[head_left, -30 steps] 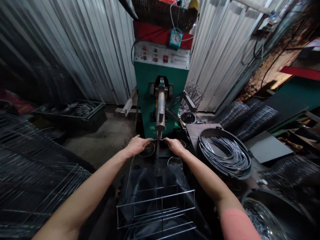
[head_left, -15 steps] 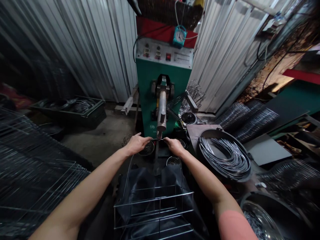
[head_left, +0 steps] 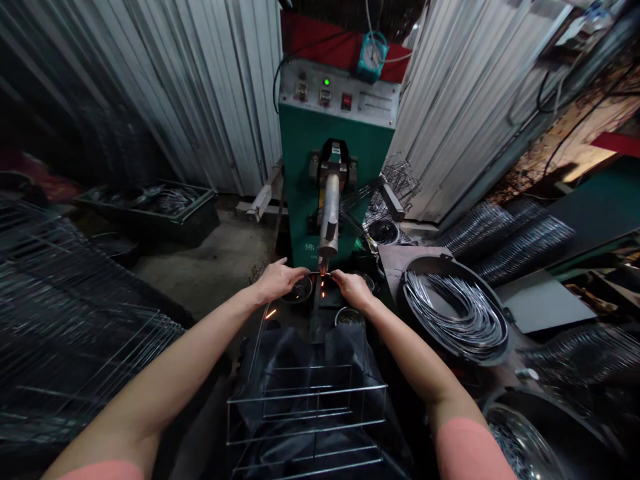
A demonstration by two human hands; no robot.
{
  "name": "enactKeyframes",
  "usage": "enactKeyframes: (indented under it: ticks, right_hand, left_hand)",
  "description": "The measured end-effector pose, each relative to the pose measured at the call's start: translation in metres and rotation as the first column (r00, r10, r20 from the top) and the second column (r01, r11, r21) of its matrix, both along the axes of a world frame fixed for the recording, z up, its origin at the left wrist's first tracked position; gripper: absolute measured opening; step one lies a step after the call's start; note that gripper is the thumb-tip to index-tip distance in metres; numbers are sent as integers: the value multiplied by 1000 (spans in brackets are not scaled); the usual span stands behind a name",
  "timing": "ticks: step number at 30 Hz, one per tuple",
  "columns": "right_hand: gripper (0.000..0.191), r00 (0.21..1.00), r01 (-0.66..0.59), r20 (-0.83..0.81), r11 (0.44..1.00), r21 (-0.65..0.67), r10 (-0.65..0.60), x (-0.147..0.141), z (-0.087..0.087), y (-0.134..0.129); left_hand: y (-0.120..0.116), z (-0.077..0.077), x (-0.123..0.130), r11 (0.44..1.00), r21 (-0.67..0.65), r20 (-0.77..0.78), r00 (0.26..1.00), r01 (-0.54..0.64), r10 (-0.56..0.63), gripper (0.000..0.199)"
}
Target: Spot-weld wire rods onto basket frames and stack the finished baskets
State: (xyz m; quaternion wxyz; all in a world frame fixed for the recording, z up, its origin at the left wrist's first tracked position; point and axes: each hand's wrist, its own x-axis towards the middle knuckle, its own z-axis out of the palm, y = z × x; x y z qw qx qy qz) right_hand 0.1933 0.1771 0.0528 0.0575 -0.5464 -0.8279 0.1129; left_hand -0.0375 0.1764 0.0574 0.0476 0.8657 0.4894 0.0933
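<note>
My left hand (head_left: 277, 280) and my right hand (head_left: 353, 290) pinch a thin steel wire (head_left: 314, 275) between them. The wire lies directly under the electrode of a green spot-welding machine (head_left: 305, 160), whose metal ram (head_left: 329, 213) comes down to it. Orange sparks (head_left: 323, 283) fly at the contact point. A wire basket frame (head_left: 305, 407) rests on dark cloth (head_left: 295, 353) below my arms, and a thin wire rises from it towards my left hand.
Small metal bowls (head_left: 347, 317) stand beside the welder's base. A round black pan (head_left: 430, 263) of bent wires sits to the right, with another pan (head_left: 530, 423) nearer. Stacked wire grids (head_left: 65, 333) fill the left. Corrugated metal walls (head_left: 150, 87) flank the machine.
Sparks now fly at the electrode, and a green lamp is lit on the control panel. The whole view has shifted slightly right; my hands stay around the wire.
</note>
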Motion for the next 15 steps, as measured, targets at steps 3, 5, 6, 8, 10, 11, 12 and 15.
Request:
enactKeyframes:
  ticks: [3, 5, 6, 8, 10, 11, 12, 15]
  right_hand:
    - [30, 1000, -12, -11, 1000, 21, 13, 1, -2, 1]
    - [29, 999, -21, -27, 999, 25, 22, 1, -3, 2]
    - [28, 999, -23, -33, 999, 23, 24, 2, -3, 2]
    - [27, 999, -24, -39, 1000, 17, 25, 2, -4, 3]
    - [26, 999, -13, -35, 1000, 18, 14, 2, -4, 3]
    - [26, 1000, -7, -31, 1000, 21, 7, 1, -3, 3]
    - [25, 1000, -1, -26, 1000, 24, 1, 1, -3, 2]
    - [25, 1000, 14, -10, 1000, 27, -14, 0, 0, 1]
  left_hand:
    - [1, 0, -1, 1000, 0, -25, 1000, -19, 18, 34]
    - [2, -2, -1, 1000, -5, -31, 999, -24, 23, 35]
    - [2, -3, -2, 1000, -10, -27, 999, -21, 21, 34]
    - [3, -4, -2, 1000, -24, -13, 1000, -12, 12, 34]
    - [3, -5, -2, 1000, -30, -1, 1000, -8, 8, 34]
    - [3, -5, -2, 999, -31, 0, 1000, -10, 10, 34]
    - [3, -4, -2, 999, -31, -2, 1000, -16, 16, 35]
    - [2, -3, -1, 999, -36, -12, 999, -34, 34, 36]
